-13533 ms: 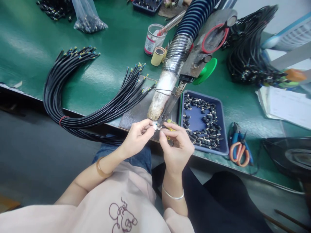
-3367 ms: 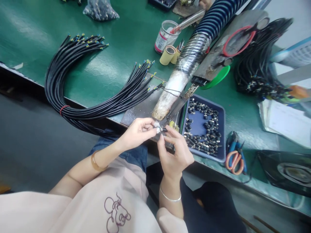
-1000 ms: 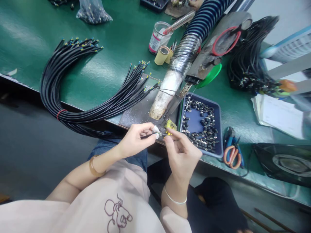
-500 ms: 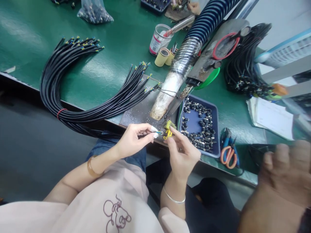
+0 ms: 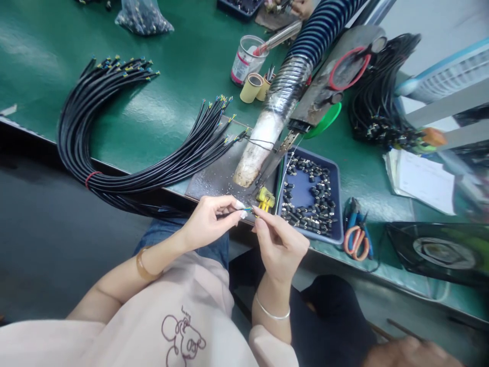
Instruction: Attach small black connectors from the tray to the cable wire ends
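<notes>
My left hand (image 5: pixel 212 218), with white covers on the fingertips, pinches a black cable near its end. Short coloured wires (image 5: pixel 247 209) stick out of that end towards the right. My right hand (image 5: pixel 281 242) has thumb and forefinger closed at the tips of these wires; the exact contact is hard to see. Just behind those fingertips is a yellow clamp-like piece (image 5: pixel 265 198), below the tip of a soldering iron (image 5: pixel 273 162). A bundle of black cables (image 5: pixel 126 181) with stripped coloured ends curves across the bench on the left, tied with a red band.
A blue tray (image 5: pixel 338 204) of small black connectors stands right of my hands. Beyond it lie orange-handled pliers (image 5: pixel 355 242), papers (image 5: pixel 426 178) and a dark case (image 5: pixel 439 252). A ribbed hose (image 5: pixel 321 28) slants overhead. Another person's hand (image 5: pixel 408 352) is at bottom right.
My right hand has moved slightly left, from the yellow piece to the wire tips. The other person's hand has dropped to the bottom edge, uncovering the dark case. The view has shifted a little.
</notes>
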`<state>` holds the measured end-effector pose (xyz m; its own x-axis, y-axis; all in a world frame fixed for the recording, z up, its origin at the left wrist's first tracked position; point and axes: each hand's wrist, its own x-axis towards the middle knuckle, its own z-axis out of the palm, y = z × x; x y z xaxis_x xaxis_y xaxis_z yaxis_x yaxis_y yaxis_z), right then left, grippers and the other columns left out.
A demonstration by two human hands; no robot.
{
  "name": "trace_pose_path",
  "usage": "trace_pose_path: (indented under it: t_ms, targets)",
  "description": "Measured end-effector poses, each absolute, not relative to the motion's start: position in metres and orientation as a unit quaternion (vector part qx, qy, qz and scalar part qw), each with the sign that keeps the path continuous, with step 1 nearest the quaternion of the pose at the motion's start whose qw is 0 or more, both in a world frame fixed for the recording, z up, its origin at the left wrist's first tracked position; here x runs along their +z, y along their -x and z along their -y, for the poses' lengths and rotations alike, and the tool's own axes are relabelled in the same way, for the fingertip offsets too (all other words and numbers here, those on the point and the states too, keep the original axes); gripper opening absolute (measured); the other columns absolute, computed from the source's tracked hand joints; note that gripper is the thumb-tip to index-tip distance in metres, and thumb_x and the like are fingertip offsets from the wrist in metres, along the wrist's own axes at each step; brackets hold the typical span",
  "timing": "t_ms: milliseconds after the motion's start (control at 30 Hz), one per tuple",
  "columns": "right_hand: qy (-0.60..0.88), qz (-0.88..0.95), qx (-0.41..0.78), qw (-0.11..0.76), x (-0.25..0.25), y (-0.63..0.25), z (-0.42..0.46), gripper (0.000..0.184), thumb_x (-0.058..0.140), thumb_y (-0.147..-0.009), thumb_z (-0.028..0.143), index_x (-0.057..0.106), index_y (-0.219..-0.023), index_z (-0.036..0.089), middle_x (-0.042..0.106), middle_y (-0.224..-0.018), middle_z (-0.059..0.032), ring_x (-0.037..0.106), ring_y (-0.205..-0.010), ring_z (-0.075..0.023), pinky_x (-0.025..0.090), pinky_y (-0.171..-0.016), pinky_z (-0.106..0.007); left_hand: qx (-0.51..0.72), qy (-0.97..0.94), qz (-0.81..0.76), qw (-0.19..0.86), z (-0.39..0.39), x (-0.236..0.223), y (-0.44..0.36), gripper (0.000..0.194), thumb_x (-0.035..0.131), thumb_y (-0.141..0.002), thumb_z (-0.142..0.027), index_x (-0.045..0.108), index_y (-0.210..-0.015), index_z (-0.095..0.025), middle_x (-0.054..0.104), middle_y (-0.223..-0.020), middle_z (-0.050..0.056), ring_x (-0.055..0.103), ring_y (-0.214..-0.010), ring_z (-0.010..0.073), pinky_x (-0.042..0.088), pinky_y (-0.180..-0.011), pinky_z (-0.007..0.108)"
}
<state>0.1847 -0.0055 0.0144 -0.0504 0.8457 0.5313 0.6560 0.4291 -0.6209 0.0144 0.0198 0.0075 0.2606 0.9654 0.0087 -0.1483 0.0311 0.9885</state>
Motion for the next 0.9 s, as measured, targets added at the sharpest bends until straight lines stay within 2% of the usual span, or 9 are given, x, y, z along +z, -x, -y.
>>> trace_pose_path:
  t_ms: [233, 400, 500, 600, 900]
  targets:
    - [0.515, 0.729, 0.124, 0.433, 0.0182, -0.1880, 0.0046, 0.017, 0.064, -0.095, 0.022, 0.080, -0.100, 0.022, 0.068, -0.060, 0.0017, 0.060, -0.046, -0.0104, 0.044, -0.045, -0.022, 0.423, -0.541, -0.400, 0.607, -0.0206, 0.0101, -0.0133, 0.017, 0.065, -0.084, -0.024, 0.066, -0.073, -0.012, 0.064, -0.063, 0.001, 0.056, -0.058, 0.0096, 0.048, -0.059, 0.019]
    - [0.519, 0.742, 0.142, 0.399, 0.0207, -0.1885, 0.0013, 0.016, 0.064, -0.094, 0.020, 0.080, -0.094, 0.022, 0.074, -0.068, 0.0003, 0.062, -0.047, -0.0100, 0.047, -0.049, -0.022, 0.413, -0.569, -0.389, 0.595, -0.0201, 0.0101, -0.0143, 0.016, 0.067, -0.082, -0.022, 0.067, -0.069, -0.012, 0.062, -0.061, 0.000, 0.051, -0.056, 0.0087, 0.046, -0.057, 0.019]
    - [0.542, 0.714, 0.134, 0.423, 0.0192, -0.1901, 0.0019, 0.014, 0.065, -0.093, 0.021, 0.079, -0.093, 0.023, 0.077, -0.072, 0.0006, 0.059, -0.045, -0.0090, 0.045, -0.046, -0.021, 0.416, -0.565, -0.401, 0.589, -0.0201, 0.0090, -0.0147, 0.015, 0.068, -0.081, -0.023, 0.068, -0.070, -0.012, 0.063, -0.063, 0.000, 0.052, -0.058, 0.0096, 0.046, -0.059, 0.020]
    - [0.547, 0.694, 0.111, 0.454, 0.0170, -0.1914, 0.0058, 0.015, 0.067, -0.092, 0.021, 0.079, -0.101, 0.024, 0.075, -0.069, 0.0018, 0.058, -0.043, -0.0088, 0.043, -0.042, -0.021, 0.418, -0.558, -0.408, 0.590, -0.0202, 0.0082, -0.0147, 0.017, 0.067, -0.081, -0.025, 0.067, -0.070, -0.012, 0.060, -0.063, -0.001, 0.050, -0.059, 0.0091, 0.044, -0.059, 0.020]
    - [0.507, 0.761, 0.054, 0.401, 0.0205, -0.1874, 0.0081, 0.017, 0.063, -0.095, 0.017, 0.078, -0.102, 0.022, 0.076, -0.070, 0.0004, 0.060, -0.047, -0.0087, 0.050, -0.051, -0.020, 0.418, -0.563, -0.407, 0.585, -0.0200, 0.0086, -0.0153, 0.017, 0.065, -0.083, -0.023, 0.063, -0.070, -0.013, 0.056, -0.063, -0.002, 0.047, -0.059, 0.0084, 0.041, -0.058, 0.020]
